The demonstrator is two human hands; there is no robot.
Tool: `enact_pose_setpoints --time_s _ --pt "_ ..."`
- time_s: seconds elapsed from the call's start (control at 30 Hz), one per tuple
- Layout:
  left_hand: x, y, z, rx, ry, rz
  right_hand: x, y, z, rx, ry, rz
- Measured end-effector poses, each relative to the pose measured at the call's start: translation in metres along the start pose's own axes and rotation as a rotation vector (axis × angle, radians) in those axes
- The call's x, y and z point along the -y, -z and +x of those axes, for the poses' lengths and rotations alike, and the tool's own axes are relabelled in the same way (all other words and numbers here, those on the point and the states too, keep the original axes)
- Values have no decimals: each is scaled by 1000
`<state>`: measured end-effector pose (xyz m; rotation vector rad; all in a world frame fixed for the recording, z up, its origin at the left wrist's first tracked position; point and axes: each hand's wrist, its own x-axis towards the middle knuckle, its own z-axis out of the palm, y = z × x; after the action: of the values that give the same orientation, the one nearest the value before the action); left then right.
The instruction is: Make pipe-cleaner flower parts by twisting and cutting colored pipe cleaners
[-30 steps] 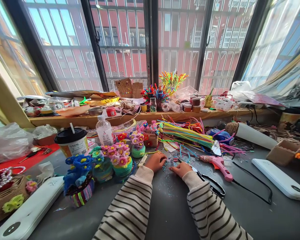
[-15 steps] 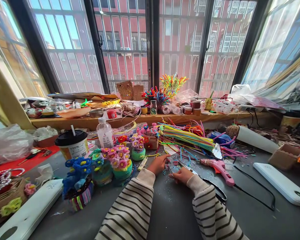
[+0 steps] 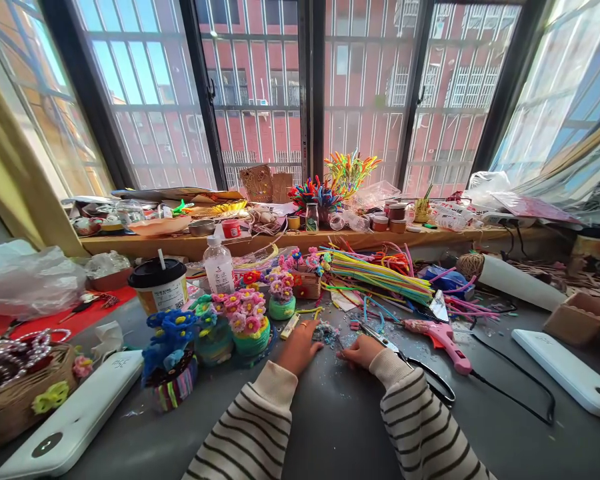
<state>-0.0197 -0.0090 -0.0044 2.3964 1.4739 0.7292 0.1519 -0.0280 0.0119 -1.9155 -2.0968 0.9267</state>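
Note:
My left hand [image 3: 299,348] lies low over the grey table, thumb and fingers apart, beside a small heap of blue and pink fuzzy clippings [image 3: 326,331]. Nothing shows in its grasp. To the right of the heap, my right hand [image 3: 361,351] has its fingers closed in a pinch, a thin dark tip poking out toward the clippings; its kind is too small to make out. Black-handled scissors [image 3: 393,347] lie against the right hand, partly hidden by it. A pale yellowish stick-like piece [image 3: 290,326] lies just beyond my left hand.
Potted pipe-cleaner flowers, blue [image 3: 170,330] and pink [image 3: 243,312], stand on the left near a lidded cup [image 3: 159,287] and water bottle [image 3: 218,265]. Pipe cleaners [image 3: 385,273] lie behind. A pink glue gun [image 3: 440,340] with its cord and a white power bank [image 3: 565,370] are right.
My left hand has drawn back to the left from the spot near my right fingertips, uncovering the heap of clippings. My right hand stays nearly in place. The view has shifted slightly.

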Motion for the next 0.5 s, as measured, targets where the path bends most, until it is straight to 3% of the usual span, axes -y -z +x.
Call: enact_pose_setpoints --time_s 0.17,0.23,0.37,0.5 --pt "-8 -6 19 54 -27 20 -6 4 -3 -84 -71 12" --pt "-11 -5 23 23 -13 62 -7 5 -4 -90 -75 27" --pt "-15 -1 16 -35 -109 150 -7 7 -8 42 12 96" --pt "-15 -2 6 209 -284 158 -14 11 -10 203 129 298"
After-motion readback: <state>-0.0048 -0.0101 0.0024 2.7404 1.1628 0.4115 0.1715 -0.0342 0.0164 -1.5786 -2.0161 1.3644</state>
